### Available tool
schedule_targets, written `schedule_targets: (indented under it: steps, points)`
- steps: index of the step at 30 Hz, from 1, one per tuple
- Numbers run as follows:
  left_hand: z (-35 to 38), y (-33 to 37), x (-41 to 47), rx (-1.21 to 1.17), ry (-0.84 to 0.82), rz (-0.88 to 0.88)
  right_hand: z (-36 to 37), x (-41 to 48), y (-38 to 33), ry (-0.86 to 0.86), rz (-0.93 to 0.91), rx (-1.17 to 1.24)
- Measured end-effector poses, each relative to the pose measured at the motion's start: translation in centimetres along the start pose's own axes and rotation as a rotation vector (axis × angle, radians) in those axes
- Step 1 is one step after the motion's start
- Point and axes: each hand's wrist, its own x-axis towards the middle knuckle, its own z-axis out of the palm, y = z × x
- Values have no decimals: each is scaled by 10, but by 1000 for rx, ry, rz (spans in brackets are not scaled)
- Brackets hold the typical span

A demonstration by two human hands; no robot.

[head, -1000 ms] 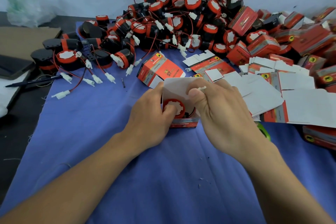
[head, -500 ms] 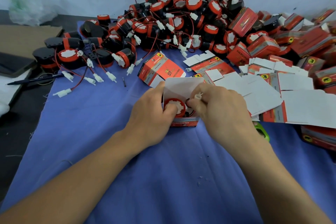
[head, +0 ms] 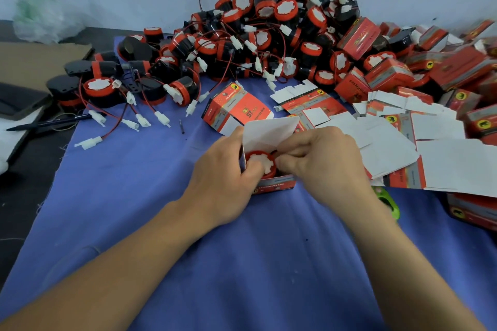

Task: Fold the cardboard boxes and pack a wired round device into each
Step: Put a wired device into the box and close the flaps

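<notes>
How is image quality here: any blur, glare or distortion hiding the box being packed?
Head view: soft even light, no glare; the open box and round device read sharp; wide-angle stretch smears the closed boxes at the right edge; the plastic bag far left is blurred.

Only thing I can actually read is "ST" on the half-folded red box (head: 234,111), every other print's too blurry.
</notes>
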Motion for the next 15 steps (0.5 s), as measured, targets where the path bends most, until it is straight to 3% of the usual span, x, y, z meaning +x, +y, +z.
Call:
schedule_targets:
  steps: [4,7,11,15]
  points:
    - [0,1,3,22,-7,-7,21,-1,5,340,-222,-222]
    - [-1,3,1,14,-31,-4,25,-2,5,439,-258,-276]
    - [-1,4,2,18,-31,-7,28,-3,7,362,-208,-481]
    - [-2,3,2,15,-41,-6,20,-3,12,162,-155,-436]
